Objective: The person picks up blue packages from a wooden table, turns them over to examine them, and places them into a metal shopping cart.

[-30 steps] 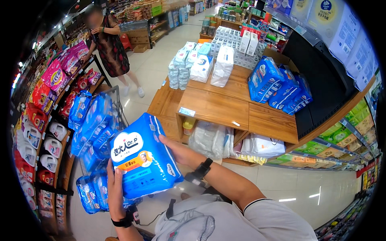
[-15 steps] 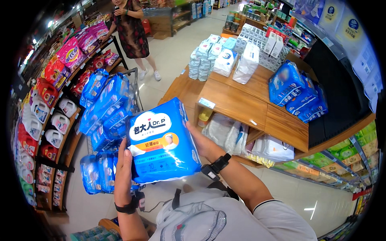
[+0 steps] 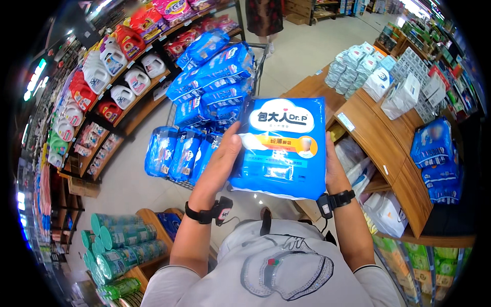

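Note:
A blue plastic pack of diapers (image 3: 281,176), with a white cloud shape and an orange band on its front, is held up before my chest. My left hand (image 3: 225,153) presses flat against its left side, and my right hand (image 3: 335,166) grips the right side, its fingers partly hidden behind the pack. Just beyond and to the left is a metal shopping cart (image 3: 261,53) heaped with similar blue packs (image 3: 212,92). Several more blue packs (image 3: 163,151) stand upright at its near end.
At right, a wooden display stand (image 3: 381,138) bears white packs (image 3: 404,97) and blue packs (image 3: 434,158). A curved shelf (image 3: 133,110) of detergent bottles runs along the left. Green-wrapped rolls (image 3: 123,238) sit low at near left. Another person (image 3: 263,20) stands beyond the cart.
My view has turned left, so the cart and stand appear farther right. The pack, still between both hands, has straightened from a tilt and now overlaps the cart's near right side.

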`<state>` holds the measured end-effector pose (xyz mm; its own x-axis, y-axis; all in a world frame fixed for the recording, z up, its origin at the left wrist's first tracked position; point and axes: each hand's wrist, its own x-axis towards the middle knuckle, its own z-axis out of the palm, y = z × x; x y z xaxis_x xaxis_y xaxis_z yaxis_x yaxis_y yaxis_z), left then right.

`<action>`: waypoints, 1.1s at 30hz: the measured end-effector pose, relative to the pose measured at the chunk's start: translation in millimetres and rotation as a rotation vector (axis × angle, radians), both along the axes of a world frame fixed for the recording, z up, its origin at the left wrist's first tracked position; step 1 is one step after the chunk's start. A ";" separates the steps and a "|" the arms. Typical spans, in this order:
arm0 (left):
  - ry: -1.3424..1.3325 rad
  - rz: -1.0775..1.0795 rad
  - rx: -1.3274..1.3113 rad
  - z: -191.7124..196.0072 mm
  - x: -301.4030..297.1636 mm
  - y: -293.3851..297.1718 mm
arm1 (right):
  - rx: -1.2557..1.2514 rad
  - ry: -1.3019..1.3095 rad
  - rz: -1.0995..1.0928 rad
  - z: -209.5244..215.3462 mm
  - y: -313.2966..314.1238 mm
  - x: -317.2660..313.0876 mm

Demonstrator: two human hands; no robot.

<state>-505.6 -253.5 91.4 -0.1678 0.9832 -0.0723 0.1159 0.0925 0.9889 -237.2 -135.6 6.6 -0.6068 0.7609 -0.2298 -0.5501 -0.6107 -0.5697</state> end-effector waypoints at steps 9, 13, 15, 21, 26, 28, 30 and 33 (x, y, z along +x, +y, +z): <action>0.020 0.031 -0.087 -10.9 -0.8 1.8 | 0.079 -0.070 0.048 15.4 1.7 2.2; 0.127 -0.052 0.032 -19.2 -1.2 8.4 | 0.182 -0.183 0.055 27.2 0.9 -1.0; 0.071 -0.036 0.048 -27.6 0.0 9.9 | 0.241 -0.299 0.026 40.0 -7.7 -7.5; -0.464 0.068 0.134 -48.6 -6.7 8.0 | 0.522 -0.427 0.083 106.5 -29.3 -18.8; -1.167 -0.141 0.160 -44.1 -11.8 -24.4 | 0.591 -0.273 -0.079 101.5 -21.3 -32.0; -1.261 -0.209 0.152 -52.5 -10.5 -16.6 | 0.421 -0.319 0.031 28.0 6.9 -28.4; -1.285 -0.224 0.138 -58.0 -7.5 -11.3 | 0.291 -0.253 0.172 -1.1 10.1 -30.0; -1.262 -0.220 0.121 -60.8 -1.3 -9.0 | 0.179 -0.049 0.302 -4.1 -12.6 -55.5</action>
